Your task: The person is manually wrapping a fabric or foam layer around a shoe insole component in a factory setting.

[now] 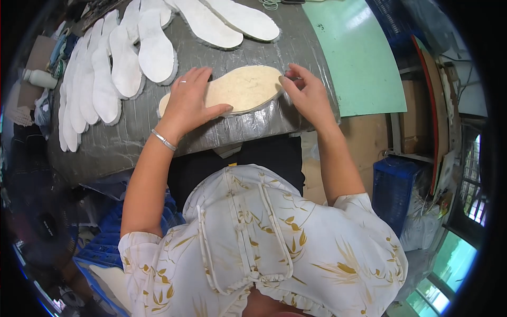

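A cream, felt-like insole (240,89) lies across the near part of the worktable, its broad end toward the right. Over its narrower part rests my left hand (189,100), fingers stretched toward the far edge and thumb spread along the near edge. My right hand (309,95) is at the broad end. Its thumb meets the insole's rim, and its fingers are loosely bent and apart, with nothing visible between them. Farther back, several white fleecy insoles (157,53) are fanned out in an overlapping row from the left side to the top middle.
The plastic-covered worktable (121,142) has a pale green sheet (359,58) at its right. A white bottle (40,78) stands by clutter at the left. Blue crates (393,185) are low on the right, with more at lower left. Cardboard (364,142) lies below the table's right edge.
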The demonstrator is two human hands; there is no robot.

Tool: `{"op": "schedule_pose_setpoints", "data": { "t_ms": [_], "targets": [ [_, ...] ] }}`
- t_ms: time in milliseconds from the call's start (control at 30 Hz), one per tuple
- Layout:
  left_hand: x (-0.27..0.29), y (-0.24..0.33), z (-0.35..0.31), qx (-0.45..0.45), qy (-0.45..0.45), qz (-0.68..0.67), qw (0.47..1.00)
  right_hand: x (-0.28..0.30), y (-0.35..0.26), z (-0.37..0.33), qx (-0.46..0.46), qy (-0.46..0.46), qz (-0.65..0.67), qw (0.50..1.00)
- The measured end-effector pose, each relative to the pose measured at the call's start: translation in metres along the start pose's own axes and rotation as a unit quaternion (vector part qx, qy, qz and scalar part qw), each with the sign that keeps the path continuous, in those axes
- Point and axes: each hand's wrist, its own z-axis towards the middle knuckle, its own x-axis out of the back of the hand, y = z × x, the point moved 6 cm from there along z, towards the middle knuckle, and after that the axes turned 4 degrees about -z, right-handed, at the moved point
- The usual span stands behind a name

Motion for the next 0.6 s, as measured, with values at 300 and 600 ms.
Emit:
{"op": "schedule_pose_setpoints", "data": {
  "t_ms": [300,600],
  "targets": [
    [0.009,0.029,-0.007,-0.001,0.032,0.022,0.999,-0.004,0.003,0.005,0.016,-0.066,0.124,0.990],
    [0.042,0.060,-0.040,-0.003,0.068,-0.043,0.997,0.023,-0.033,-0.023,0.297,-0.030,0.070,0.952]
  ]
}}
